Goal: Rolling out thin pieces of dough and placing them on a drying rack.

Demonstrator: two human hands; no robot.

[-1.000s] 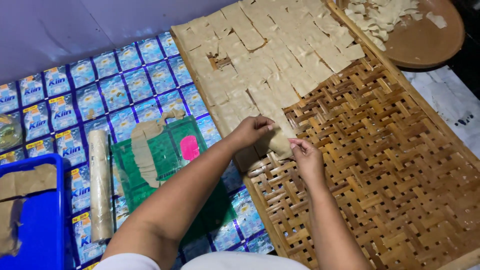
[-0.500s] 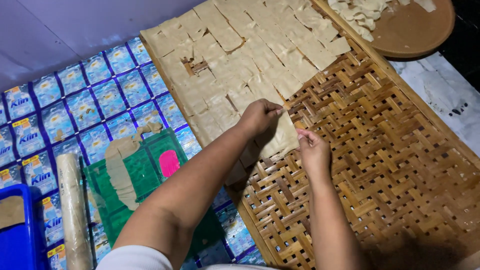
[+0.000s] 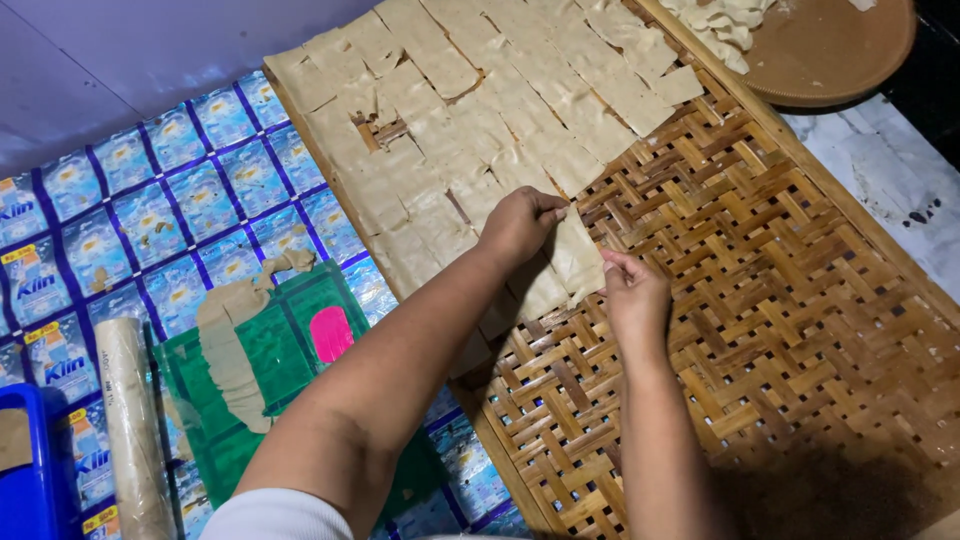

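Note:
My left hand [image 3: 520,222] and my right hand [image 3: 634,292] both pinch one thin beige sheet of dough [image 3: 578,255], stretched flat between them. The sheet lies low over a large woven bamboo tray [image 3: 800,330], at the edge of several similar dough sheets [image 3: 470,110] that cover the tray's far left part. My left hand grips the sheet's upper corner, my right hand its lower right edge.
A round wooden board [image 3: 830,50] with dough pieces sits at the top right. On the left a mat of blue sachets [image 3: 150,220] holds a green plastic sheet [image 3: 290,350] with a dough strip, a rolling pin [image 3: 130,430] and a blue container [image 3: 25,470].
The dough piece, bunched between my hands a second ago, is now spread out flat. My hands have moved apart over the tray, and the view has shifted closer.

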